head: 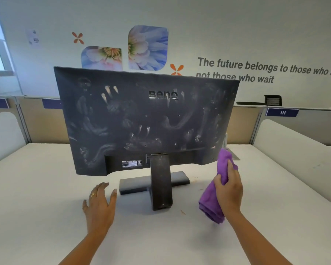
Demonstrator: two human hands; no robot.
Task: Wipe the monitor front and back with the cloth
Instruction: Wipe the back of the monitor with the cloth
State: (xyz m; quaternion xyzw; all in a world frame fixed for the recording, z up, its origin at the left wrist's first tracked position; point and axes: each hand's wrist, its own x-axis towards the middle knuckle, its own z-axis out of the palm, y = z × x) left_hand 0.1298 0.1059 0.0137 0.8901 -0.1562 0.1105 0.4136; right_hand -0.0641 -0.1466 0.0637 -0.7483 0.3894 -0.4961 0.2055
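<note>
The black plastic monitor (145,119) shows its dusty back. Right of its stand, the right hand (230,190) grips the bunched purple cloth (216,190); the left hand (99,203) hovers open. Wiping seems not yet begun; next the cloth must press the panel.

We see only two hands and the forearms behind them. The left hand (98,207) wears a ring (93,195), a narrow gold-coloured band set low on one of the fingers between the little finger and the index; we cannot tell exactly which. The nails on this hand reach a little past the fingertips and look pale. The fingers of the right hand (230,196) are bare. Both forearms run bare from the wrists down to the lower edge.
</note>
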